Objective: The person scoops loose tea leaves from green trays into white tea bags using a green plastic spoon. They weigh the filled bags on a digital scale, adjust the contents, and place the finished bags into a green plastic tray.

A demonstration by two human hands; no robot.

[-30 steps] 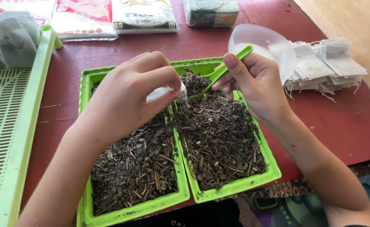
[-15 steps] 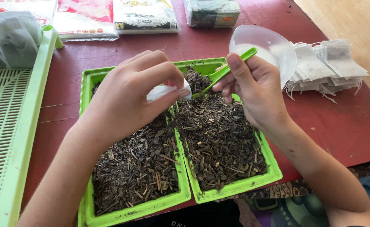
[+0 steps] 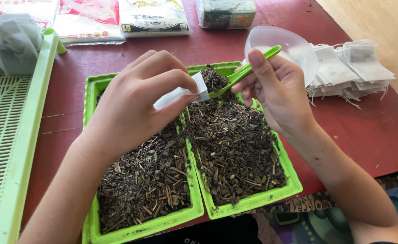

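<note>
Left hand (image 3: 135,104) is closed on a small white bag (image 3: 183,94), held open-end toward a green spoon (image 3: 242,72). Right hand (image 3: 275,92) is gripped around the spoon, which is heaped with dried leaves and touches the bag's mouth. Both are held above 2 green trays (image 3: 246,203) of leaves on the red surface (image 3: 357,135).

This looks like a small home packing table for tea. Under the hands, two green trays (image 3: 253,199) hold loose dried leaves on a dark red tabletop (image 3: 366,131). Beyond the right hand lies a stack of empty paper sachets (image 3: 352,68); printed packets (image 3: 153,18) lie farther ahead.
</note>
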